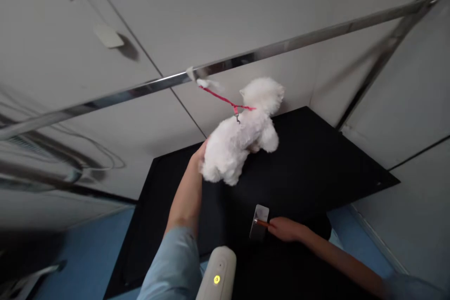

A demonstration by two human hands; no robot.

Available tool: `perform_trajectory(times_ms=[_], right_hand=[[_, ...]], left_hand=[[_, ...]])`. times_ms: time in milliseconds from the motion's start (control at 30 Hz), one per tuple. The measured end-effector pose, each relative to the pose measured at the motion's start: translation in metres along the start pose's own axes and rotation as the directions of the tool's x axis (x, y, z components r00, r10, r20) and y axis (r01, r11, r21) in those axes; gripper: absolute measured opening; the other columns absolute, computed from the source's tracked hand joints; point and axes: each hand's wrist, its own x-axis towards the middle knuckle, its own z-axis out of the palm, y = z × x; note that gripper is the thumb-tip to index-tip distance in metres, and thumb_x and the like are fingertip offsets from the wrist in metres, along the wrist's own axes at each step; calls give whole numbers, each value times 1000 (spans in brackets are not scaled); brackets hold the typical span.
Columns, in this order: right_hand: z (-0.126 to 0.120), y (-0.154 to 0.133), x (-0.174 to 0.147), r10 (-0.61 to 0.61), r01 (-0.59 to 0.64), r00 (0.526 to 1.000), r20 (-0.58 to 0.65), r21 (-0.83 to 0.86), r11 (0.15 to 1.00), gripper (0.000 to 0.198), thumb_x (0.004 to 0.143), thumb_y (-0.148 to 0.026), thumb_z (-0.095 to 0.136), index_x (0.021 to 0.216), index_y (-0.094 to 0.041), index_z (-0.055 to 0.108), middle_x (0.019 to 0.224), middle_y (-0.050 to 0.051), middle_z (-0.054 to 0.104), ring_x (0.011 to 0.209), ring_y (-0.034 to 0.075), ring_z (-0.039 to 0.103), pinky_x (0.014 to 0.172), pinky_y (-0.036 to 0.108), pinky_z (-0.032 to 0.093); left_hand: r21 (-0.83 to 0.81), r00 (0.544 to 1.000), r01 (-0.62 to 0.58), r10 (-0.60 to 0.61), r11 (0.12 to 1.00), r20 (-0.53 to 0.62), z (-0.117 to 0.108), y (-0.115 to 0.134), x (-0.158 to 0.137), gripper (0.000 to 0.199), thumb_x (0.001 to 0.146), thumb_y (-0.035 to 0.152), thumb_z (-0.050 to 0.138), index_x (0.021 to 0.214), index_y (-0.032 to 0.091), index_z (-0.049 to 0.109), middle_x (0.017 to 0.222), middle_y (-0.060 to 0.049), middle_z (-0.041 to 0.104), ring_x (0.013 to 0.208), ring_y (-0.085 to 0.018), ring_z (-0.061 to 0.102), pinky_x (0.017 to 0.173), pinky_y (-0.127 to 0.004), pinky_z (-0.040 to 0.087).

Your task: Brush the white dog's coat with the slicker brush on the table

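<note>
A small white fluffy dog (242, 136) stands on a black table (309, 168), clipped by a red leash (225, 100) to a metal bar (246, 58) overhead. My left hand (201, 152) reaches under the dog's rear, mostly hidden by its fur. My right hand (285, 228) rests low on the table and grips the orange handle of a slicker brush (259, 222), whose flat metal head points toward the dog.
A white device with a lit yellow indicator (218, 272) sits at the table's near edge between my arms. Pale walls stand behind, with a metal upright (383, 58) at the right. Blue floor (84, 253) shows on both sides of the table.
</note>
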Motion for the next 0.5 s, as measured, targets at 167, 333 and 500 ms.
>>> perform_trajectory(times_ms=[167, 333, 500], right_hand=[[-65, -9, -33, -76, 226, 952, -296, 514, 827, 33, 100, -44, 41, 84, -19, 57, 59, -3, 53, 55, 13, 46, 57, 24, 38], [-111, -30, -33, -18, 396, 720, -694, 389, 831, 34, 100, -49, 41, 80, -22, 50, 66, -1, 56, 65, 16, 52, 67, 28, 41], [-32, -9, -57, 183, -95, 916, -356, 251, 963, 35, 102, -35, 40, 80, -18, 61, 84, 9, 70, 79, 20, 64, 70, 28, 41]], left_hand=[[-55, 967, 224, -215, 973, 133, 55, -40, 18, 63, 102, 56, 34, 131, 9, 65, 108, -17, 77, 121, -30, 65, 109, -44, 47], [-138, 928, 317, -277, 938, 249, 122, -71, 13, 54, 107, 37, 27, 127, 8, 68, 100, -14, 79, 122, -29, 64, 109, -43, 46], [-179, 928, 311, -257, 934, 271, 149, -83, -2, 39, 105, 26, 37, 111, 12, 73, 101, -10, 79, 116, -25, 66, 105, -37, 49]])
